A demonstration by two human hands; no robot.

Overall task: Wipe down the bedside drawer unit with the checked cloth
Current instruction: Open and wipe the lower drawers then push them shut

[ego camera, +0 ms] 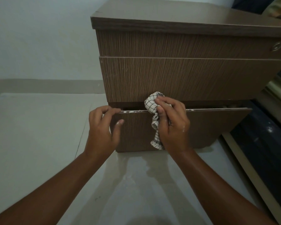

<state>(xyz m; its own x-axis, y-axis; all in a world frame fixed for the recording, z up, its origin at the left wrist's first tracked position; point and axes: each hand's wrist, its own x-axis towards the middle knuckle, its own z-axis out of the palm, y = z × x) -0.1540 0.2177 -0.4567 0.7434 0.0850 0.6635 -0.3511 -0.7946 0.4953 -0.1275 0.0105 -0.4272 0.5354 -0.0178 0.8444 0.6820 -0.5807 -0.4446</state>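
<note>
Darkness filled the narrow gap above the bottom drawer (209, 127), which stood slightly pulled out, and nothing inside could be made out beyond a pale smudge far to the right of the right hand (172, 125). That hand was wrapped round the checked cloth (151, 103), fingers curled tight over the bunched wad, pressing it on the drawer's top edge against the front of the drawer unit (177, 75). Part of the cloth was buried under the palm, and a loose tail hung down the drawer front beside the wrist.

Across to the left, the left hand (102, 127) had its fingers hooked over the same top edge at the corner, thumb laid on the front face. Its fingertips were lost behind the board.

Up and to the right of the right hand, a round metal lock (276, 46) sat on the top drawer, close to the frame's edge, where the unit's right side was cut off. Dark shapes farther right were too dim to name. Below both hands lay pale floor (39, 127), glossy under the forearms, and beyond the left hand rose a plain wall (39, 38).
</note>
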